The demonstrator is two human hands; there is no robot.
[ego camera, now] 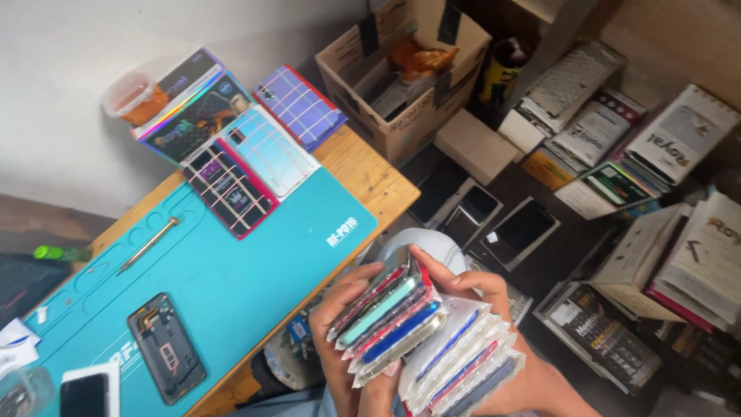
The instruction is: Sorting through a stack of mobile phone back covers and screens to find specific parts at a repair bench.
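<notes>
Head view. Both hands hold a fanned stack of phone cases [421, 340] just off the bench's near edge: the left hand [347, 332] grips its left side, the right hand [494, 324] wraps it from behind. A wooden workbench [370, 174] carries a blue work mat [255, 270] with an opened phone [166, 347], tweezers [148, 243] and flat packaged boxes [231, 150]. A cardboard box [401, 69] and stacked packages [656, 193] crowd the dark floor.
</notes>
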